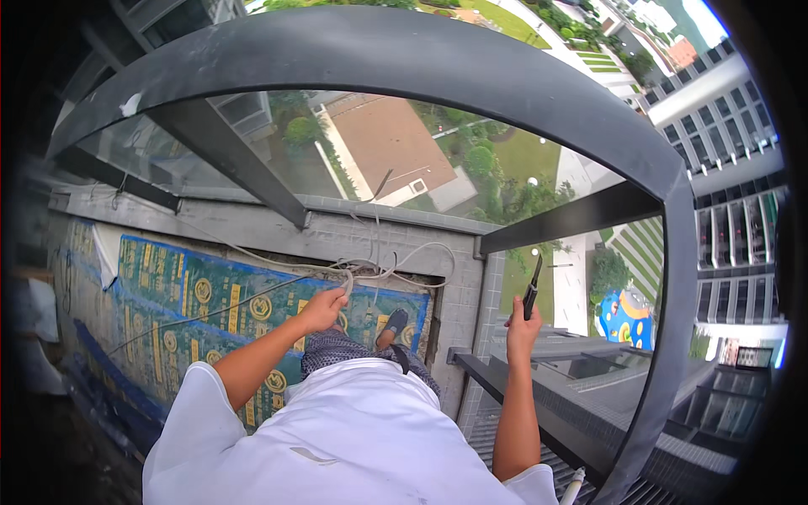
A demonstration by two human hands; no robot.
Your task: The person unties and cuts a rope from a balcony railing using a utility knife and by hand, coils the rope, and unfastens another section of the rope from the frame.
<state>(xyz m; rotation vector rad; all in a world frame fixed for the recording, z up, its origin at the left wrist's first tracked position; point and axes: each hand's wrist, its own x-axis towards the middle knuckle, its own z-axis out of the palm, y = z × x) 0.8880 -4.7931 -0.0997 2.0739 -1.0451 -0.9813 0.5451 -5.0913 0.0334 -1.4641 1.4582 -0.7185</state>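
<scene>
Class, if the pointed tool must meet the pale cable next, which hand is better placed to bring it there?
Probably the right hand: it holds the pointed tool, while the left hand is occupied holding the pale cable.

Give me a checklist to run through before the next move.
1. Cable grip: ok. The left hand pinches the pale cable.
2. Tool grip: ok. The right hand is closed around the black-handled tool.
3. Tool tip apart from the cable: ok. It points up, well to the right of the loops.
4. Slack tidy: not ok. Loose loops spread beside the left hand.
5. Both feet planted: cannot tell. One dark shoe shows over the green printed sheet; the other is hidden.
</scene>
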